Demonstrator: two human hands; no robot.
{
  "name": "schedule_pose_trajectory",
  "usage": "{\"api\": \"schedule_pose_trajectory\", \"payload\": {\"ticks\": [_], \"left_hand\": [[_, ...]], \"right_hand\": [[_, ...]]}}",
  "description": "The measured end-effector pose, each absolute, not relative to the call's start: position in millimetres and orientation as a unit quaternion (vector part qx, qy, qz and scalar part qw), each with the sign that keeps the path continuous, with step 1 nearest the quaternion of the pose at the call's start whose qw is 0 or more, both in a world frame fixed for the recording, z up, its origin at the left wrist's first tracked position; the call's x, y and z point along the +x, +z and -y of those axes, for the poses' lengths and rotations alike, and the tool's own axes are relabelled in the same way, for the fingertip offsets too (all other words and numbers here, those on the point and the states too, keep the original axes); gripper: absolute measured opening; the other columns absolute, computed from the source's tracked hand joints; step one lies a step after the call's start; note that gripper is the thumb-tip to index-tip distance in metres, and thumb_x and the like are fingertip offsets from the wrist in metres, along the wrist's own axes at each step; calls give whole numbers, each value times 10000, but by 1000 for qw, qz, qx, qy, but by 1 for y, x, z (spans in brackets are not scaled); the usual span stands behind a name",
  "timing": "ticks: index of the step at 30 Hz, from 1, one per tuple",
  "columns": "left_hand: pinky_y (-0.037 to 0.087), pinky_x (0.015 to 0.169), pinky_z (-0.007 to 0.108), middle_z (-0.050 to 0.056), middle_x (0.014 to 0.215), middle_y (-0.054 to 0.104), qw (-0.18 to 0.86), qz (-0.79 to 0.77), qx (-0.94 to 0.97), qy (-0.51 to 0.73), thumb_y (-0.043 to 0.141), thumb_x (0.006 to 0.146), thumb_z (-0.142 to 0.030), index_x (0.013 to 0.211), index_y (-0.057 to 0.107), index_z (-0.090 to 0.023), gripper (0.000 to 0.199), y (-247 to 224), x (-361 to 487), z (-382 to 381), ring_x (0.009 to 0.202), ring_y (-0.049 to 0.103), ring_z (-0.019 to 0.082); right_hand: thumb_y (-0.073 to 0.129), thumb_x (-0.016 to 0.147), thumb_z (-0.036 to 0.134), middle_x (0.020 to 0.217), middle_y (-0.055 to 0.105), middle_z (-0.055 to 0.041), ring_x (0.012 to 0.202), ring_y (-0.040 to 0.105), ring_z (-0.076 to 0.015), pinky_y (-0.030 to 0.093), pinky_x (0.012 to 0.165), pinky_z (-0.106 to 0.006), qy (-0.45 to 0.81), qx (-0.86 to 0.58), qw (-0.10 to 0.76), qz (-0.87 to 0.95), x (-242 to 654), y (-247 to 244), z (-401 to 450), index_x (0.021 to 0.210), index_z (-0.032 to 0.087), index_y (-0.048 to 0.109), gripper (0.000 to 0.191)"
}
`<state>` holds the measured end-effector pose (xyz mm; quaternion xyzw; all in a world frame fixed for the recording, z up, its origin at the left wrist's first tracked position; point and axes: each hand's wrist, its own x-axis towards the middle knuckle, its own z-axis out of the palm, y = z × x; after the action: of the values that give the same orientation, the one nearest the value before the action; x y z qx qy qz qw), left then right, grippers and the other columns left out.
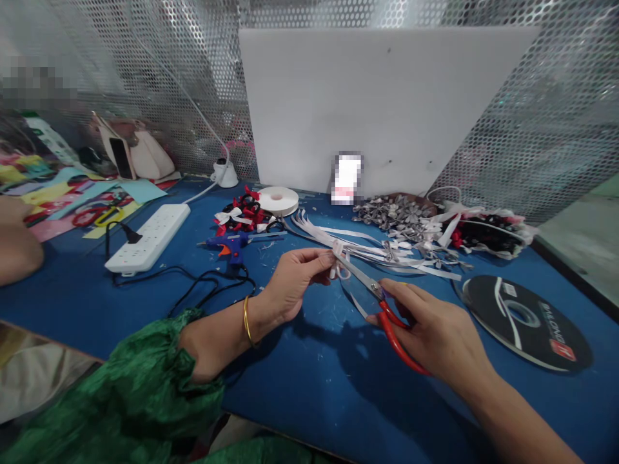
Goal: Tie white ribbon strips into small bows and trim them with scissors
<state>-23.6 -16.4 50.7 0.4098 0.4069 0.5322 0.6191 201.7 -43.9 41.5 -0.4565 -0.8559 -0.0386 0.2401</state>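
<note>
Between the thumb and fingers of my left hand is pinched a small white ribbon bow, held above the blue table. My right hand grips a pair of scissors by the red handles. Their metal blades point up and left, with the tips at the bow beside my left fingertips. A thin ribbon tail hangs from the bow down toward my right fingers. Whether the blades touch the ribbon I cannot tell. Behind my hands lie cut white ribbon strips in a loose bundle.
A black ribbon spool lies at the right, near piled grey bows. To the left are a blue glue gun, a white power strip and black cords. A lit phone leans against a white board. Another person's arm rests far left.
</note>
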Motion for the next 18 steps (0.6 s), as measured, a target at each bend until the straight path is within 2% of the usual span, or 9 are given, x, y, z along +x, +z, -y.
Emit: {"api": "schedule_pose_trajectory", "payload": {"ticks": [6, 10, 15, 18], "left_hand": [[373, 600, 249, 40, 699, 635, 616, -413, 408, 533, 733, 715, -336, 777, 745, -151, 195, 51, -23, 16, 635, 517, 108], [378, 610, 249, 47, 708, 647, 613, -411, 421, 527, 711, 738, -352, 737, 727, -146, 207, 51, -24, 16, 637, 526, 107], [399, 629, 239, 49, 748, 680, 612, -429, 422, 514, 697, 754, -356, 804, 727, -157, 207, 51, -25, 17, 682, 581, 115], [432, 655, 248, 52, 748, 689, 621, -414, 429, 508, 692, 757, -354, 784, 713, -155, 202, 51, -25, 18, 704, 607, 129]], "right_hand": [[577, 849, 488, 995, 692, -76, 613, 629, -162, 397, 469, -252, -44, -466, 212, 858, 200, 39, 44, 1179, 211, 580, 431], [574, 853, 507, 982, 694, -67, 596, 627, -162, 407, 491, -258, -74, -464, 230, 852, 202, 38, 43, 1149, 225, 591, 409], [605, 842, 492, 808, 664, -38, 603, 595, -149, 462, 561, -241, 23, -492, 306, 815, 205, 40, 44, 1166, 208, 569, 433], [640, 814, 467, 832, 665, -38, 670, 611, -165, 487, 599, -245, 78, -522, 325, 785, 207, 39, 43, 1183, 207, 561, 458]]}}
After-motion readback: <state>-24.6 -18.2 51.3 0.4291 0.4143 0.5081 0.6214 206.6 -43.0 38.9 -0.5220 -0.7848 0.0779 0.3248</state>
